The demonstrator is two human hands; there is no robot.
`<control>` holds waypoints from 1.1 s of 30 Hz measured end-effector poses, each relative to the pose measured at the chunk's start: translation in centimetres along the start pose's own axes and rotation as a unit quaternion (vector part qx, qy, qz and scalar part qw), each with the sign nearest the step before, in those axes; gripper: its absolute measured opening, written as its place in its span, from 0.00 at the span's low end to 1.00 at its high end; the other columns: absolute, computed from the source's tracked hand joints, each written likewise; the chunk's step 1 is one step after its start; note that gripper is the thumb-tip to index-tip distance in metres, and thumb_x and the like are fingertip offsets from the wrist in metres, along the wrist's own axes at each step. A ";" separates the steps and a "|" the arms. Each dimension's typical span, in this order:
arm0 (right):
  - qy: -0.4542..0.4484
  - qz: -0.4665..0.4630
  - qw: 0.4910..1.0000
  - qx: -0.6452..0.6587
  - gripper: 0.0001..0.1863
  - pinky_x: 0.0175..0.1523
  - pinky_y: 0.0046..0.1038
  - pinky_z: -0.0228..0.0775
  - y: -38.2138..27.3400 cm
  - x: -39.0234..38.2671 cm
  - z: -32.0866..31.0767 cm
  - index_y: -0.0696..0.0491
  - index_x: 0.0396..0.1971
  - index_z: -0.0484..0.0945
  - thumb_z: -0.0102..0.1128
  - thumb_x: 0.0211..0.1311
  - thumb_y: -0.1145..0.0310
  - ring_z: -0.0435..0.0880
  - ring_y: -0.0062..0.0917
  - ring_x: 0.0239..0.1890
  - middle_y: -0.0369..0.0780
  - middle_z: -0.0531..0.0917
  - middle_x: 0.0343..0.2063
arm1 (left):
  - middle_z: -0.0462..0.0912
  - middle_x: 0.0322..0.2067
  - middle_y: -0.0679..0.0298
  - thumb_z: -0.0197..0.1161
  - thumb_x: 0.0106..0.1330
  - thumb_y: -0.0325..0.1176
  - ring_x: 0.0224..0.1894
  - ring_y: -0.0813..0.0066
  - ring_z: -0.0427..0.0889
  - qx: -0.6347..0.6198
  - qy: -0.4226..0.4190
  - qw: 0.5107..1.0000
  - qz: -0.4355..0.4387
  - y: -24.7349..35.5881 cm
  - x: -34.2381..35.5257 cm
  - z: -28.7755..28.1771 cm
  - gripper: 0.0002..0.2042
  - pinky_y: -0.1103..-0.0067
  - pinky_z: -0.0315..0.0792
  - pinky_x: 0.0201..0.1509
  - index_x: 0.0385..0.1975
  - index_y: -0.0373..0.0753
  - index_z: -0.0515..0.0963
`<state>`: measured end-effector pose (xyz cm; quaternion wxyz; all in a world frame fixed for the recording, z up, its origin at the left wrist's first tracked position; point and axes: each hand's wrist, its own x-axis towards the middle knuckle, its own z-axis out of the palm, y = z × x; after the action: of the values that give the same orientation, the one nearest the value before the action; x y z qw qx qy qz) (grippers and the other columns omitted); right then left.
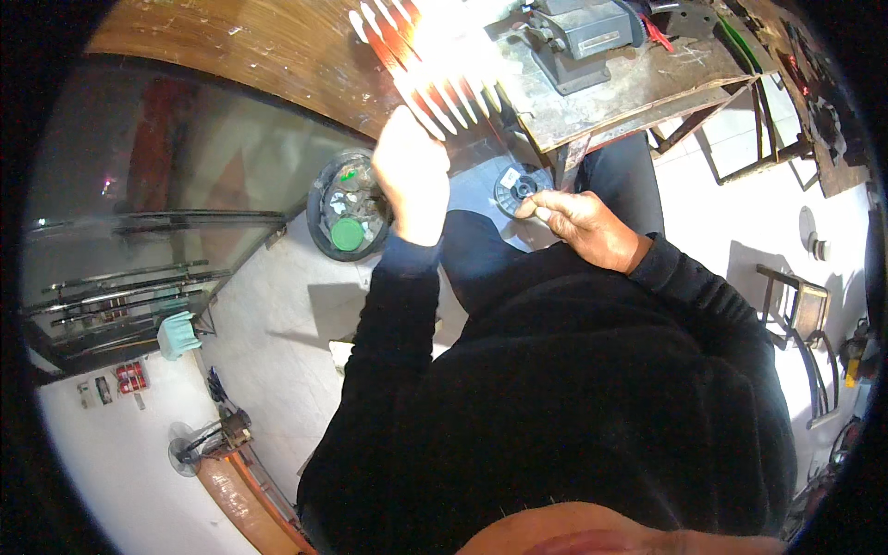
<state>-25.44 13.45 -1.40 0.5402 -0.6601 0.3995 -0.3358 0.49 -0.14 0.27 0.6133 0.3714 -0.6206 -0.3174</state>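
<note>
— What is the biggest thing before this person?

— The wooden workbench (277, 55), with a grey machine (583, 42) on its worn metal part. Under it, on the pale floor, stands a round black tub (319, 208) full of small parts.

— And what do the hands hold?

— The left hand (412, 176) is closed around the lower end of a white comb-like piece with long teeth (435, 69). Its long axis goes up and away from the fist, toward the bench edge; strong light washes it out. The right hand (583, 227) is lower, near the lap. Its fingers pinch the rim of a small dark spool (520, 188), which lies just to the left of the fingertips.

— Which hand is nearer to the comb piece?

— The left one, it grips it already. The right hand is well apart from it, below.
</note>
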 end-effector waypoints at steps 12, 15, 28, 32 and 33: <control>0.052 -0.050 0.997 0.041 0.10 0.38 0.30 0.72 -0.4 0.2 0.7 0.52 0.55 0.83 0.55 0.84 0.69 0.74 0.23 0.29 0.39 0.78 0.27 | 0.86 0.33 0.57 0.58 0.78 0.32 0.33 0.68 0.87 -0.088 0.015 0.990 -0.109 -0.1 11.7 0.6 0.09 0.72 0.80 0.37 0.42 0.34 0.82; 0.007 0.004 1.000 -0.001 0.11 0.39 0.28 0.71 -0.2 0.1 0.2 0.53 0.55 0.83 0.54 0.84 0.69 0.72 0.22 0.29 0.36 0.76 0.27 | 0.83 0.28 0.61 0.57 0.77 0.30 0.30 0.71 0.84 0.074 0.012 0.996 -0.055 -0.8 3.8 2.1 0.08 0.74 0.77 0.35 0.36 0.36 0.81; 0.036 -0.055 0.998 0.014 0.11 0.44 0.28 0.76 0.0 0.5 0.6 0.53 0.55 0.83 0.54 0.84 0.69 0.80 0.24 0.32 0.40 0.81 0.32 | 0.84 0.37 0.64 0.56 0.83 0.40 0.38 0.76 0.80 0.011 0.026 0.999 -0.035 -1.3 14.2 -0.8 0.13 0.74 0.78 0.43 0.45 0.36 0.81; 0.020 -0.032 0.999 0.000 0.11 0.43 0.29 0.76 0.1 0.5 0.4 0.52 0.55 0.83 0.54 0.85 0.67 0.80 0.24 0.32 0.39 0.81 0.30 | 0.81 0.32 0.66 0.60 0.77 0.30 0.31 0.72 0.79 -0.198 0.087 0.937 -0.275 -2.2 4.6 1.2 0.04 0.73 0.77 0.36 0.43 0.39 0.80; 0.031 -0.048 0.998 0.011 0.11 0.41 0.29 0.75 0.1 0.5 0.4 0.52 0.55 0.83 0.54 0.85 0.67 0.78 0.24 0.31 0.39 0.79 0.29 | 0.80 0.29 0.67 0.61 0.75 0.26 0.26 0.71 0.79 -0.117 0.064 0.960 -0.248 -1.0 2.2 1.3 0.02 0.74 0.77 0.32 0.41 0.40 0.79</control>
<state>-24.90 13.15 -1.59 0.5178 -0.6619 0.3805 -0.3859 -0.65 -2.56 0.51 0.5928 0.4591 -0.4271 -0.5053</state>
